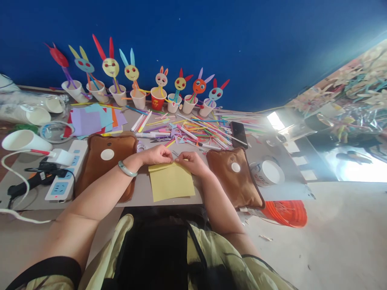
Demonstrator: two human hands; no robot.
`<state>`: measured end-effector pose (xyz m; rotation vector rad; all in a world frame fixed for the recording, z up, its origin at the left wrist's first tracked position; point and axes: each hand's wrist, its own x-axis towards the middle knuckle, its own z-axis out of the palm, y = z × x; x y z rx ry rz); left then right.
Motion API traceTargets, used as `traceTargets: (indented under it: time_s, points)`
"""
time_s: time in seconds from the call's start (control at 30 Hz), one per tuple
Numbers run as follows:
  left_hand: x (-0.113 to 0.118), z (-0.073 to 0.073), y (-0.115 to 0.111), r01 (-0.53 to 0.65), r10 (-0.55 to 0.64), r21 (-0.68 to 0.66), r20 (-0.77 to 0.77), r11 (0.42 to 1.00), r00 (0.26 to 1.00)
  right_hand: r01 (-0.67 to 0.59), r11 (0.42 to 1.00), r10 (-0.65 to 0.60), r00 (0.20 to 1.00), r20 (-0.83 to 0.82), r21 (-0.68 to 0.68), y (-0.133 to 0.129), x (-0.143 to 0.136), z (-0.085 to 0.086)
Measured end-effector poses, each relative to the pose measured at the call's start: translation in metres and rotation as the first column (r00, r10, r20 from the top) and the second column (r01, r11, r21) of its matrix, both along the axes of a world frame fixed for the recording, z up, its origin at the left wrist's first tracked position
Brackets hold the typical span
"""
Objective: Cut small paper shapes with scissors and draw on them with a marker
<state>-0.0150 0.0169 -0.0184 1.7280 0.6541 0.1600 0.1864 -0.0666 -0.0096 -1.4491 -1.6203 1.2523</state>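
The left hand and right hand come close together at the top edge of the yellow paper, which lies on the grey surface between two brown cushions. Both hands' fingers pinch that edge; whether the fingertips also grip something small is hard to tell.

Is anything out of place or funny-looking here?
Yes: a pale scrap lies on the floor near the orange bucket, as if dropped. Also, one red cup stands out among white cups in the row.
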Motion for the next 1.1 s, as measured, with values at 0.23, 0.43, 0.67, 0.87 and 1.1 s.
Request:
traceTargets:
  time_s: [0.23,0.43,0.67,0.87,1.1]
  points:
    - [-0.004,0.01,0.003,-0.009,0.007,-0.074,-0.027,0.997,1.0,0.044,0.998,-0.043,0.999,0.016,-0.042,0.001,0.005,0.002]
    - [-0.014,0.017,0.011,-0.078,0.076,-0.13,-0.015,0.988,0.997,0.191,0.981,-0.191,0.982,0.002,-0.044,0.003,0.017,0.006]
    - [-0.016,0.014,0.017,-0.285,0.298,-0.158,0.064,0.945,0.952,0.288,0.953,-0.299,0.942,-0.156,-0.091,0.003,0.023,0.005]
    - [-0.014,0.016,0.016,-0.348,0.369,-0.165,0.121,0.923,0.921,0.245,0.968,-0.252,0.955,-0.157,-0.063,0.003,0.022,0.002]
    - [-0.013,0.016,0.011,-0.133,0.139,-0.114,0.049,0.985,0.989,0.01,0.997,-0.021,0.991,-0.132,-0.083,0.002,0.018,0.004]
